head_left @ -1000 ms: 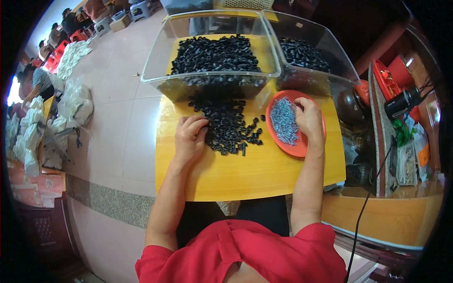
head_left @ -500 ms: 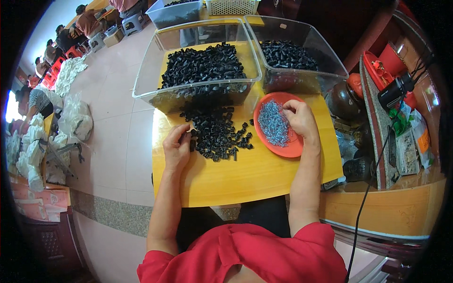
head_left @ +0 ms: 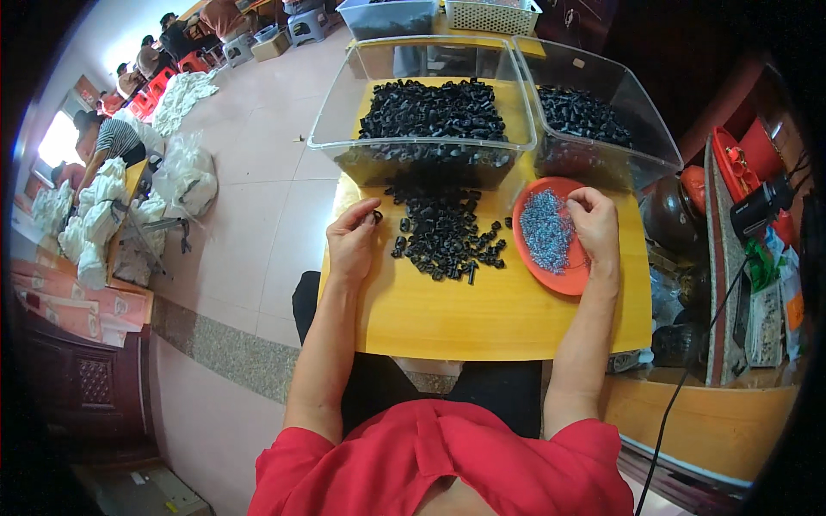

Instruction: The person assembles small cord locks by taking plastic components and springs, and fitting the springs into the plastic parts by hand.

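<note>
My left hand [head_left: 351,243] is closed in a pinch around a small black plastic part [head_left: 377,217]. It is just left of a loose heap of similar black parts [head_left: 443,236] on the yellow table. My right hand [head_left: 595,228] reaches over the right side of a red plate [head_left: 544,277], thumb and fingertips pressed together. Many tiny silvery-blue pieces [head_left: 546,228], too small to name, are spread across that plate. Whatever sits between the right fingertips cannot be made out.
Behind the heap stand two clear plastic bins, left [head_left: 422,144] and right [head_left: 641,159], filled with black parts. Farther back are a bluish tub [head_left: 387,21] and a cream basket [head_left: 490,17]. A black cable [head_left: 680,387] hangs at right. Several people sit at far left.
The head view has turned, so the scene sits farther right in the picture. My left hand has drawn slightly left, away from the heap. My right hand stays over the plate.
</note>
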`<state>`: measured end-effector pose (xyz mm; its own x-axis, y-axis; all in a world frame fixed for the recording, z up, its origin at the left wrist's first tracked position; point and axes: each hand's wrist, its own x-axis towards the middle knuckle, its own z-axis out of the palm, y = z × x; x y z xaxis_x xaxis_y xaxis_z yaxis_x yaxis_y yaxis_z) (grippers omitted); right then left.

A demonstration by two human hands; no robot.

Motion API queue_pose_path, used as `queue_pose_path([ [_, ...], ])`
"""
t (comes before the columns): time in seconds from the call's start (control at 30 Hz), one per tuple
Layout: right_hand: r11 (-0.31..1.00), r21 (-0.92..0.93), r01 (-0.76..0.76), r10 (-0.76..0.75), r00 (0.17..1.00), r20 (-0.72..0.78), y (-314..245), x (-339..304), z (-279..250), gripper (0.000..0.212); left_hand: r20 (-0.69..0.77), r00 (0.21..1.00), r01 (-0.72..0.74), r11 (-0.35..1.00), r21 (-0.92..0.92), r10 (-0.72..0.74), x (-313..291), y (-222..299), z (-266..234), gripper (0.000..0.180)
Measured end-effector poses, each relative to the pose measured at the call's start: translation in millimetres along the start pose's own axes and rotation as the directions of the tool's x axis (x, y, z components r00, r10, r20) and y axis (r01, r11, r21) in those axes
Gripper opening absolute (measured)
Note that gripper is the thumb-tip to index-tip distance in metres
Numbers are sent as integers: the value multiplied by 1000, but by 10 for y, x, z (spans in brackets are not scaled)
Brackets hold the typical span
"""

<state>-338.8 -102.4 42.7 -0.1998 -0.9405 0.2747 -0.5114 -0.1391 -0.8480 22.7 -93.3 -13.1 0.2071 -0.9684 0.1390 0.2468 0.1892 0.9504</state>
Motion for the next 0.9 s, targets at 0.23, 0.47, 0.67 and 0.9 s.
queue_pose_path([
  [0.23, 986, 165, -25, 29, 999, -22, 1, 14, 67, 7, 18, 998, 66, 998, -8, -66, -14, 32, -21, 23],
  [0.47, 983, 177, 54, -46, 998, -47, -105, -39, 126, 3, 186, 974, 193, 897, -398, -127, -43, 147, 73, 20],
  [0.67, 932, 361, 35, -53, 998, 40, -329, -106, 189, 8, 314, 944, 243, 865, -439, -105, -21, 432, 323, 17],
  [0.9, 921, 381, 82, -203, 935, 291, -1258, -450, 810, 11, 414, 910, 213, 876, -432, -18, -60, 369, 366, 14],
])
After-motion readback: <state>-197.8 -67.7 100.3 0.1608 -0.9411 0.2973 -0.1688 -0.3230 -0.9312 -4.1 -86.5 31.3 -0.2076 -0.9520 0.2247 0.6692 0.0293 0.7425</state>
